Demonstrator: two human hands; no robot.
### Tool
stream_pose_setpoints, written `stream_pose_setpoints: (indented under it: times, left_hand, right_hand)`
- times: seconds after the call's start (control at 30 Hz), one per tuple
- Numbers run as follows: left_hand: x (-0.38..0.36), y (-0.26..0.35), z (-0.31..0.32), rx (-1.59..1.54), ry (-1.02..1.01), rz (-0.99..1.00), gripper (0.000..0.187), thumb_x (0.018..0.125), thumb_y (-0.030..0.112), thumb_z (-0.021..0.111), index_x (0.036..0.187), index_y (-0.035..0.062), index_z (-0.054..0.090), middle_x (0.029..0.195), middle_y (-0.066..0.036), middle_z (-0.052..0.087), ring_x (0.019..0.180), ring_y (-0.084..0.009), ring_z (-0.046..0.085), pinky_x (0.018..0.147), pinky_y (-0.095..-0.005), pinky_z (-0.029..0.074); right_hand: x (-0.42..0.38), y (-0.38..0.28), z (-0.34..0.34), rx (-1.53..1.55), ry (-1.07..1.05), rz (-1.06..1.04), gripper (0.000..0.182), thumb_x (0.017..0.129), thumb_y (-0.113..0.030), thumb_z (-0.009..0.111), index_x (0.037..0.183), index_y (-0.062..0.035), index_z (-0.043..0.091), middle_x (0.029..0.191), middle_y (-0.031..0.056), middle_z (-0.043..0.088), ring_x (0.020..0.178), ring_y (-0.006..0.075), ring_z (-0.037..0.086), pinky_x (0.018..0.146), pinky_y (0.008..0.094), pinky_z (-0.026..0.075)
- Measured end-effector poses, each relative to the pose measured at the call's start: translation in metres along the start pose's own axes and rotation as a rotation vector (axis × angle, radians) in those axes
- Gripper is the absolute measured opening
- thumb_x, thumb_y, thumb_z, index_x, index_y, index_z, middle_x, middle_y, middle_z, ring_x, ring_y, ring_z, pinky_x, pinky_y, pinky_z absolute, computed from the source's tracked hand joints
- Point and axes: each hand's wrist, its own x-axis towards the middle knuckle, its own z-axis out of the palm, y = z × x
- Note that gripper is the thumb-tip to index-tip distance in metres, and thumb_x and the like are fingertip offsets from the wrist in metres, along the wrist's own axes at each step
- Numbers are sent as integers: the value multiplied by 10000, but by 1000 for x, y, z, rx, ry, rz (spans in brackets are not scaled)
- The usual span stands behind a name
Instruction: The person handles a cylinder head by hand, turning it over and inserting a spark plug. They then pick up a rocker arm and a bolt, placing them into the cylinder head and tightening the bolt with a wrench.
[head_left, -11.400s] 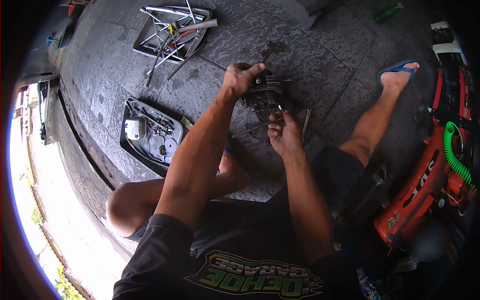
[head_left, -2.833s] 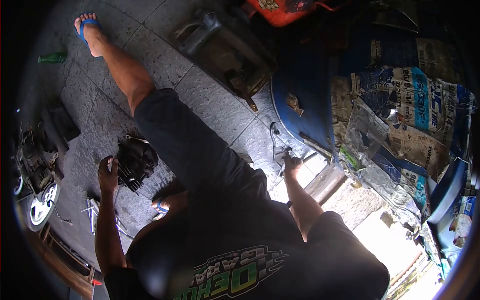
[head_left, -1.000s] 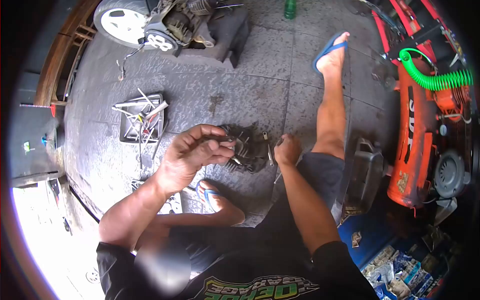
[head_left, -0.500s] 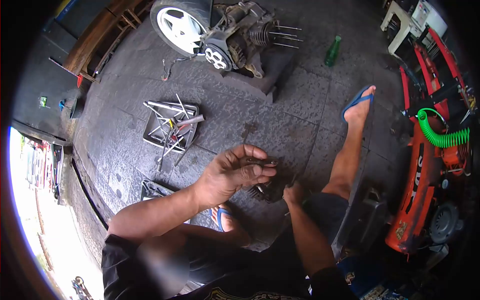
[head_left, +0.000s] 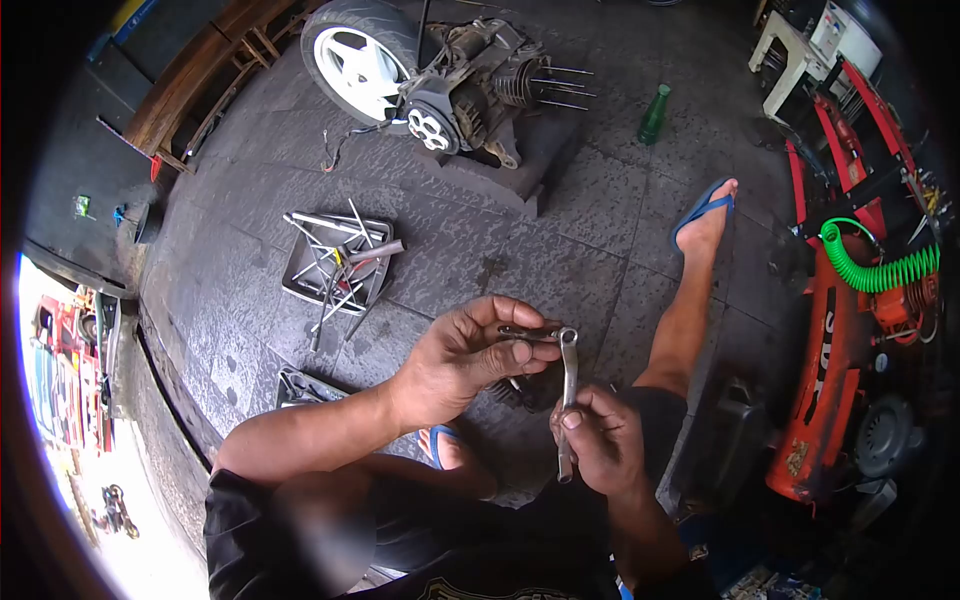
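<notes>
Thumb and fingers of my left hand [head_left: 450,360] pinch a small dark metal part [head_left: 515,331]. My right hand [head_left: 606,440] grips a silver ring wrench [head_left: 570,378] around its lower half, holding it nearly upright. The wrench's upper ring end sits right at the tip of the dark part. Beneath my hands, mostly hidden by them, a dark finned engine piece [head_left: 512,393] lies between my legs.
Ahead is an engine with finned cylinder [head_left: 480,100] and a white-rimmed wheel [head_left: 355,65]. A tray [head_left: 290,270] of tools lies left, near another tray [head_left: 300,385]. A green bottle [head_left: 654,115] stands ahead right; an orange compressor [head_left: 820,390] with green coiled hose [head_left: 870,270] is at right.
My right hand has come up from low beside my leg, bringing the ring wrench to the dark part. My left hand keeps its pinch, nearly in place.
</notes>
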Motion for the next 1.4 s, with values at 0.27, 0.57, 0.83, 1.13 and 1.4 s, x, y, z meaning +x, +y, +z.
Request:
stream_pose_setpoints:
  times: [0.27,0.57,0.83,1.13,1.4]
  left_hand:
    - [-5,1,2,60,23,-5,305,972,-50,533,1273,-20,494,1332,-213,569,1187,-266,624,1049,-383,504]
    - [-5,0,5,37,-1,9,270,978,-3,570,1244,-17,525,1265,-146,611,1167,-206,628,1006,-333,522]
    - [-3,3,4,29,9,4,253,986,-2,556,1237,-10,527,1264,-147,610,1176,-217,624,1018,-339,512]
    - [-4,2,11,74,10,-10,268,980,-9,564,1245,-22,523,1228,-134,626,1176,-206,623,1013,-311,508]
    - [-8,3,14,197,-5,-2,277,962,-33,585,1231,-19,522,1245,-133,622,1180,-181,610,1021,-292,495]
  right_hand:
    - [-6,3,3,-8,-8,21,86,987,-83,575,951,-11,606,725,-37,560,612,-3,466,531,184,376]
    - [-8,-3,5,-38,16,-72,90,980,-69,579,996,2,633,736,-31,561,633,2,470,534,191,373]
    - [-22,-4,-2,-148,235,-518,247,1004,-116,537,1139,80,605,850,159,674,692,155,655,632,275,552]
    - [-20,-9,16,130,225,-236,236,996,-19,539,1214,22,458,913,165,666,664,121,653,580,250,572]
    - [-14,-11,30,89,292,-120,252,988,-1,539,1227,38,470,912,161,674,705,149,689,594,258,589]
